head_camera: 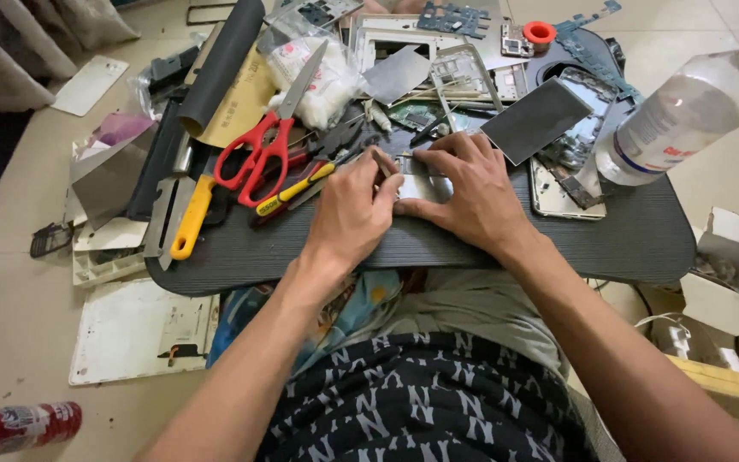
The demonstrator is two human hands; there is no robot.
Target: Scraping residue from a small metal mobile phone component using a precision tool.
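Both hands meet over a small silver flat device part [423, 186] lying on the dark lap table [626, 239]. My left hand [351, 214] pinches a thin tool, its tip touching the part's left edge. My right hand [470, 192] presses fingers down on the part's top edge and covers its right side. Most of the part is hidden under the hands.
Red-handled scissors [260, 152], a yellow-handled screwdriver [294, 190], a yellow utility knife [188, 221] and a black roll [220, 64] lie left. Phone frames and boards [464, 73] crowd the back. A clear bottle [686, 111] lies right. A red can [14, 428] rests on the floor.
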